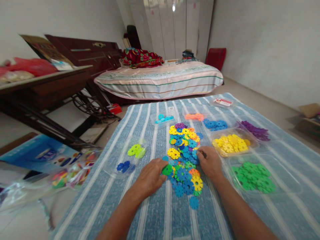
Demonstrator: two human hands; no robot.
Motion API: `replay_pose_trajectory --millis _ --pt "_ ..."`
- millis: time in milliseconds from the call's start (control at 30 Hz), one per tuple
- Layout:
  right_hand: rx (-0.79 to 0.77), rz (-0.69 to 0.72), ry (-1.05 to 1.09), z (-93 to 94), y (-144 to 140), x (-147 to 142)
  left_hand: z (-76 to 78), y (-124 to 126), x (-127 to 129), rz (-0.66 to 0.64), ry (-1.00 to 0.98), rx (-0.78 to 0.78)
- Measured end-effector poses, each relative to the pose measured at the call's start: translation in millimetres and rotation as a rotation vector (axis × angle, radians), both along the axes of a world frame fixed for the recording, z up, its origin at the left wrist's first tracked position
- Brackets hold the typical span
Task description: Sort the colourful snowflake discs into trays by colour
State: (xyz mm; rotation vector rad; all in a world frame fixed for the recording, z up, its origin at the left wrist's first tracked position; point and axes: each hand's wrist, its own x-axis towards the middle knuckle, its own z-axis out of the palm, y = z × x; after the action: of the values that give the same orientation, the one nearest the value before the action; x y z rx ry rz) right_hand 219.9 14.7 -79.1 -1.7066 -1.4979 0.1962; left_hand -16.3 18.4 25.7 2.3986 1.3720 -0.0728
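A long pile of mixed interlocking plastic discs (183, 173), flower-shaped in blue, yellow, green, orange and purple, lies on the striped cloth between my hands. My left hand (152, 176) is at the pile's left edge, fingers curled, with a green disc (167, 169) at its fingertips. On the right side, my right hand (210, 163) is closed with its fingertips against the pile; what they pinch is hidden. To the right stand clear trays with yellow discs (231, 144), green discs (253, 177), blue discs (215, 124) and purple discs (255, 131).
Behind the pile are trays with light blue discs (163, 118) and orange discs (194, 116). A clear tray at left holds lime discs (136, 151) and dark blue discs (125, 166). A lid with a label (223, 102) lies at the far edge. A bed (160, 81) stands beyond.
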Motion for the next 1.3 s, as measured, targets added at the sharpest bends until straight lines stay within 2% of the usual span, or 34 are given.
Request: replay_pose_trajectory --millis 633,867,1067,1300 --pt "0.006 -0.006 0.008 2.7 -1.3 -1.5 -6.6 -3.2 -3.3 -0.019 0.013 0.034" --pt "0.009 -0.004 0.012 3.3 -1.1 -1.7 -16.7 -8.6 -4.8 0.081 0.034 0.164" --pt "-0.001 -0.001 0.018 3.7 -0.5 -1.6 -8.3 -11.1 -5.1 0.042 0.024 0.084" --pt "-0.001 0.004 0.015 4.2 -1.4 -2.1 -3.4 -5.1 -13.3 0.05 -0.103 0.075"
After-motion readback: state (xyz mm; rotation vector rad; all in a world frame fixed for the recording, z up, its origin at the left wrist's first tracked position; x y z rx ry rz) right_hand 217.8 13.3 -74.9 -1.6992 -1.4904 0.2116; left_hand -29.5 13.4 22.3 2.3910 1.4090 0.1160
